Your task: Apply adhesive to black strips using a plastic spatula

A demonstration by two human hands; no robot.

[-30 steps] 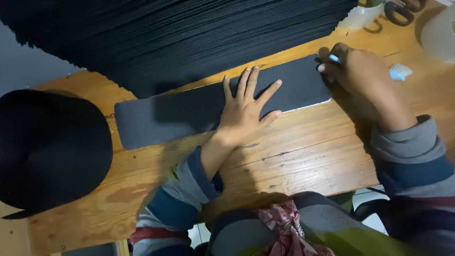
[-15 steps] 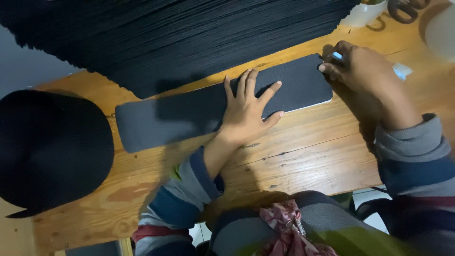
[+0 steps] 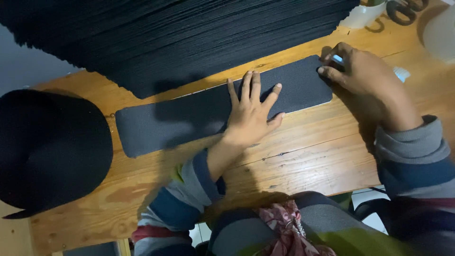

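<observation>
**Left palm flat on the dark strip, right fingers at its far end**

Your left hand (image 3: 251, 114) lies flat on the long dark grey strip (image 3: 189, 118), fingers spread wide and pressed down, gripping nothing. The strip runs out to both sides of those fingers across the wooden table (image 3: 303, 156), with rounded corners and a rough, gritty look to its surface.

Your right hand (image 3: 365, 76) sits at the strip's right end, fingertips curled over the corner. A small light blue thing (image 3: 337, 59) shows between those fingers; you cannot tell what it is, and the fingers look pinched narrow around it.

Beyond your left fingertips, a tall stack of black sheets (image 3: 189, 38) covers the far side of the table, its edge just past the strip. Well off to the left of your left hand rests a black round hat (image 3: 47, 147). Past your right fingers, at the table's far corner, lie scissors (image 3: 403, 9) beside a white container (image 3: 362, 16).
</observation>
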